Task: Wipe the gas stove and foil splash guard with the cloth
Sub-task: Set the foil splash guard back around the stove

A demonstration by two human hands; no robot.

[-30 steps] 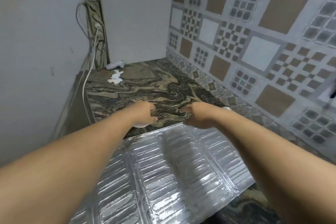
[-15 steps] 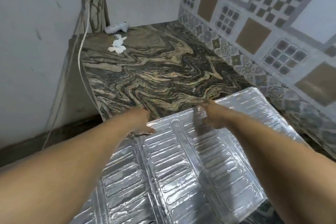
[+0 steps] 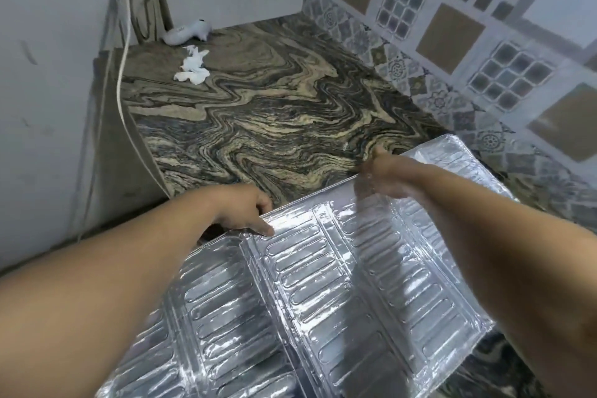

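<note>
The silver embossed foil splash guard (image 3: pixel 323 294) lies spread in folded panels over the near part of the marbled counter (image 3: pixel 258 119). My left hand (image 3: pixel 242 210) grips its far edge at the left, thumb on top of the foil. My right hand (image 3: pixel 384 176), blurred, pinches the same far edge further right and lifts it a little. No gas stove is in view. I see no cloth in either hand; a crumpled white rag or tissue (image 3: pixel 193 68) lies far back on the counter.
A white gun-shaped lighter (image 3: pixel 187 32) rests in the back left corner. A white cable (image 3: pixel 124 52) hangs down the left wall along the counter's left edge. A patterned tile wall (image 3: pixel 452 42) borders the counter on the right.
Both hands have drawn the foil guard's far edge nearer to me and more panels have unfolded to the right. The view has tilted down.
</note>
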